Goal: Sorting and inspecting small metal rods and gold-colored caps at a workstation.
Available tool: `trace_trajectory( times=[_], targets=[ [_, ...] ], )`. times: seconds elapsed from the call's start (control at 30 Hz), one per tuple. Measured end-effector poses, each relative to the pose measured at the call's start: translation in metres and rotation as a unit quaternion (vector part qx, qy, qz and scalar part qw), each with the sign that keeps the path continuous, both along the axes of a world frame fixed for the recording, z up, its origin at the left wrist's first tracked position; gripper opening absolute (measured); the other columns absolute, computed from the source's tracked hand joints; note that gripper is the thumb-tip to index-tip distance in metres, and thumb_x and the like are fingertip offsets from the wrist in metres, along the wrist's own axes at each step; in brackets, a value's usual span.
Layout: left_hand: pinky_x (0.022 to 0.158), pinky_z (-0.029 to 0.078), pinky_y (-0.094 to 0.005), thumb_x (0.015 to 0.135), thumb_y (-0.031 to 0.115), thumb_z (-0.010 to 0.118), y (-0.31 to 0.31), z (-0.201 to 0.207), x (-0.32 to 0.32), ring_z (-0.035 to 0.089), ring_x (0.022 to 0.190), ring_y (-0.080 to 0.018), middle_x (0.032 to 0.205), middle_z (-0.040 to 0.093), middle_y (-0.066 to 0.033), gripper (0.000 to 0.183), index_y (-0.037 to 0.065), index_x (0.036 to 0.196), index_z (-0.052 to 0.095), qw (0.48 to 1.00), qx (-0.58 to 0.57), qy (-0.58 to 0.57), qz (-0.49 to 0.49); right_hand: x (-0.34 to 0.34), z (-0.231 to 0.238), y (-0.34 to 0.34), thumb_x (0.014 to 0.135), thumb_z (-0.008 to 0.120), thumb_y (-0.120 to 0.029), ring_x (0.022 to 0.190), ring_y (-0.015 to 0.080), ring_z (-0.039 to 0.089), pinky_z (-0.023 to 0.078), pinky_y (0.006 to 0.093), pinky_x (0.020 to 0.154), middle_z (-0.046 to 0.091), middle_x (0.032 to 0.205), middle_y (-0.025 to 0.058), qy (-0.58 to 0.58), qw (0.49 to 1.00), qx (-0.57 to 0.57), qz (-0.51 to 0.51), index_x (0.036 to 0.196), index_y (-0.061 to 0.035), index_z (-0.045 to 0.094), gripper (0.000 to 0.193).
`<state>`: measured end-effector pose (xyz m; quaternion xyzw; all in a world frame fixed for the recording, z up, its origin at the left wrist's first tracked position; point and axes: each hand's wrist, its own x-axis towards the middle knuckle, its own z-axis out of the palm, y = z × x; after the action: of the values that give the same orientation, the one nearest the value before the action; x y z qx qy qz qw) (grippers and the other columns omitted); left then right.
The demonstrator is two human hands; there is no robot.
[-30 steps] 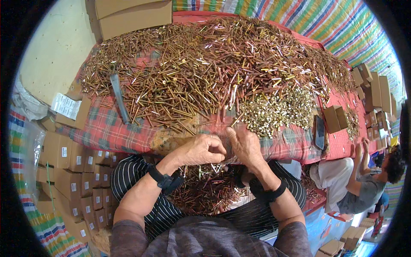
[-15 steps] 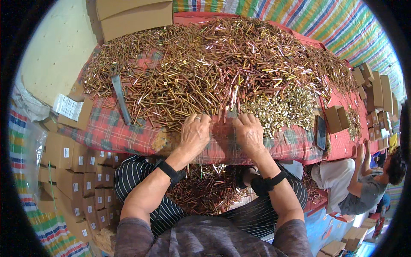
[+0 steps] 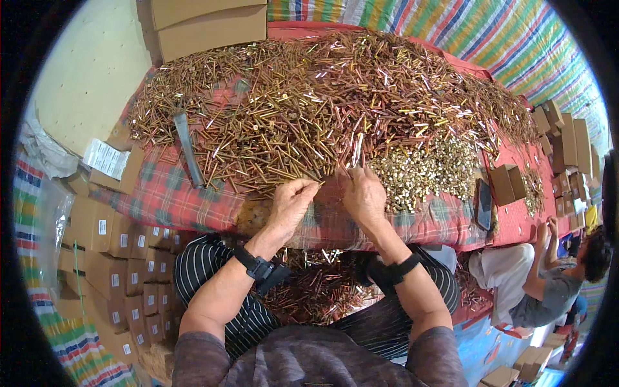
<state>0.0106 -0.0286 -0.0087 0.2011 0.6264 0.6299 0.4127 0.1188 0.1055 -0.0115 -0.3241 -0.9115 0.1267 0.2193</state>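
Evidently, Both Hands Work at the Near Edge of a Heap of Bolts

Low over the plaid cloth (image 3: 187,201), the left hand (image 3: 290,203) has its thumb and forefinger narrowed together, right at a thin golden bolt; whether they grip it, I cannot tell. The right hand (image 3: 365,201) is just beside, palm down, its fingers bent and pointing into the near side of the heap of bolts (image 3: 284,122). Its fingertips are partly hidden, so I cannot tell what, if anything, they hold.

The heap spreads across the cloth beyond both hands, copper and gold in colour. A bright pile of small metal pieces (image 3: 425,171) lies to the right of the right hand, touching the bolts. On the left, a grey metal strip (image 3: 187,149) lies at the heap's edge. A dark flat case (image 3: 482,204) and an open cardboard box (image 3: 508,184) are at the right. More bolts (image 3: 316,290) lie below, between the person's knees. Stacked boxes (image 3: 122,258) fill the lower left; another person (image 3: 548,297) sits at the far right.
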Motion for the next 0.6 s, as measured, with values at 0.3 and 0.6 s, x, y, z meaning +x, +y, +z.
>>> trace_trajectory(
  times=[0.3, 0.6],
  targets=[
    [0.074, 0.043, -0.0213, 0.087, 0.014, 0.059, -0.006, 0.008, -0.005, 0.053, 0.082, -0.0054, 0.09, 0.062, -0.0008, 0.022, -0.003, 0.102, 0.064, 0.995, 0.064, 0.052, -0.061, 0.028, 0.035, -0.019, 0.07, 0.055, 0.002, 0.072, 0.0357, 0.056, 0.047, 0.0427, 0.06, 0.053, 0.08, 0.0152, 0.033, 0.992, -0.044, 0.112, 0.097, -0.0045, 0.057, 0.028],
    [0.066, 0.045, -0.0231, 0.084, 0.012, 0.06, -0.007, 0.015, -0.003, 0.056, 0.073, -0.0088, 0.082, 0.063, -0.0028, 0.023, -0.002, 0.102, 0.064, 0.963, 0.035, 0.229, -0.136, 0.032, 0.029, -0.019, 0.069, 0.056, 0.004, 0.072, 0.037, 0.056, 0.046, 0.0432, 0.061, 0.053, 0.081, 0.0157, 0.096, 0.978, -0.029, 0.181, 0.094, -0.0018, 0.056, 0.025]
  ],
)
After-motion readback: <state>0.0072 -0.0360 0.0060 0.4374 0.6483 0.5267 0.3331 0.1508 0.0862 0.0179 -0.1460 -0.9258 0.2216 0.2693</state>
